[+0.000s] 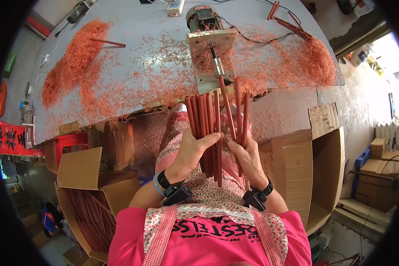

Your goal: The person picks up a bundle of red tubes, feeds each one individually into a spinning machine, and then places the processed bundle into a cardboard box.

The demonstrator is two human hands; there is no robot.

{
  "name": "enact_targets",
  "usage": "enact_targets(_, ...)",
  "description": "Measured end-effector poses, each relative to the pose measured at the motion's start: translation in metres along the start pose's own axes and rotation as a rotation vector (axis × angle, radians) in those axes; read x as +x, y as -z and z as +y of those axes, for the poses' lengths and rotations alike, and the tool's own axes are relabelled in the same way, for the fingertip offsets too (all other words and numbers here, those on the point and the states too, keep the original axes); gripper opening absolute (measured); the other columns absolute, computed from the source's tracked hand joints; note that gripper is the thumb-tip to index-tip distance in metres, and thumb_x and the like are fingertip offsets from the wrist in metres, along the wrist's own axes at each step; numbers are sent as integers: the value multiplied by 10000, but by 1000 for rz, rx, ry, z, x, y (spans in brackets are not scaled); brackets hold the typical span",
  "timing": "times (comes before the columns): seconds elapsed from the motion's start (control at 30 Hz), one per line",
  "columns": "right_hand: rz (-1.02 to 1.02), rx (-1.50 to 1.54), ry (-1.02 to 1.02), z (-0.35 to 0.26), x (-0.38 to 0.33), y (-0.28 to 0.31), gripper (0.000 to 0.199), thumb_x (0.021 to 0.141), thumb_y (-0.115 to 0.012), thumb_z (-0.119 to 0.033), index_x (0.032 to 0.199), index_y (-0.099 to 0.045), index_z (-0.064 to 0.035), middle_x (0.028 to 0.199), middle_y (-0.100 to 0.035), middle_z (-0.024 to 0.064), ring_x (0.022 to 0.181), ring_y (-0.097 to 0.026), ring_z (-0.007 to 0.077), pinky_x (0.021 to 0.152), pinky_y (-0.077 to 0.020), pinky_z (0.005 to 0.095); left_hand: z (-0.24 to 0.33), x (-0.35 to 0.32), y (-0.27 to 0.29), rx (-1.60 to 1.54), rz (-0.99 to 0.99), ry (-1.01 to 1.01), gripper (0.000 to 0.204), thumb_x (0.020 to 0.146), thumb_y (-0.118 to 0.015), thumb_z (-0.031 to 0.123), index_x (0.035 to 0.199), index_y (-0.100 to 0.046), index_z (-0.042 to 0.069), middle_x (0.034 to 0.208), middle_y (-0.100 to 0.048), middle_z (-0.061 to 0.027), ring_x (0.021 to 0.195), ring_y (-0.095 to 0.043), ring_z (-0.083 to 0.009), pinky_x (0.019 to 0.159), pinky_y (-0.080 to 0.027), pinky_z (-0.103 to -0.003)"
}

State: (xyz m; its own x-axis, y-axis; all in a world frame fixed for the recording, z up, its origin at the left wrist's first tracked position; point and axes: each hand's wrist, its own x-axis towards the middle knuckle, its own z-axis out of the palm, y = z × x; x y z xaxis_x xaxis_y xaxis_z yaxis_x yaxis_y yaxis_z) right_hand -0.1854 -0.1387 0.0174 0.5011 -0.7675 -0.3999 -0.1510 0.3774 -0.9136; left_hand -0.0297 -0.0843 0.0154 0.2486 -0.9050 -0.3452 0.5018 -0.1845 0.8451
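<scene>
My left hand [193,148] is closed round a bunch of reddish-brown rods [201,115], their upper ends fanned toward the table edge. Close beside it, my right hand [247,157] grips a few similar rods. One of these, a slanting rod [227,104], reaches up to the metal chuck [218,67] of a small motor [204,20]; whether its tip is inside the chuck is too small to tell. Another rod in that hand looks blurred near its top. A metal bracket [212,39] stands between motor and chuck.
Curly orange-red shavings cover the grey table [133,24], heaped into a left pile [82,53] and a right pile [317,62]. An open carton [82,168] full of rods stands at my left, another open carton [292,173] at my right. Loose rods [292,27] and a cable lie at the back right.
</scene>
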Motion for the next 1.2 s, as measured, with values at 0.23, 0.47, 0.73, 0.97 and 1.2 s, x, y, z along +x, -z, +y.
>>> enact_targets(0.23,83,149,65,10,-19,-12,172,859,-578,-67,1011,-522,-9,650,-522,-19,481,-452,51,444,-367,204,-5,22,-9,-6,-15,-9,280,793,-688,85,1044,-600,-2,939,-645,-67,767,-617,-127,688,-513,-260)
enact_targets(0.47,99,114,101,3,-11,-9,256,852,-590,-64,1097,-543,-3,673,-523,-28,517,-456,44,467,-368,203,-10,16,-8,-51,-3,-8,278,801,-678,75,1052,-597,-12,956,-644,-73,772,-614,-122,705,-508,-266)
enact_targets(0.73,49,43,90,-2,-11,-3,258,848,-584,-69,1096,-559,0,696,-515,-38,553,-444,35,484,-366,206,-8,9,0,21,-3,-35,348,790,-695,60,1110,-567,15,986,-631,-72,825,-620,-148,759,-502,-283)
enact_targets(0.97,48,65,47,-1,-21,1,278,838,-575,-61,1107,-560,8,714,-510,-42,582,-424,32,505,-365,211,0,7,-2,34,2,-16,334,783,-705,76,1088,-584,15,971,-644,-62,855,-625,-146,798,-492,-280)
enact_targets(1.2,-33,-15,105,0,2,3,279,851,-571,-75,1116,-532,5,715,-528,-20,564,-461,46,496,-380,208,3,7,-4,53,22,-19,292,781,-702,93,1046,-608,15,939,-661,-63,849,-628,-138,785,-499,-277)
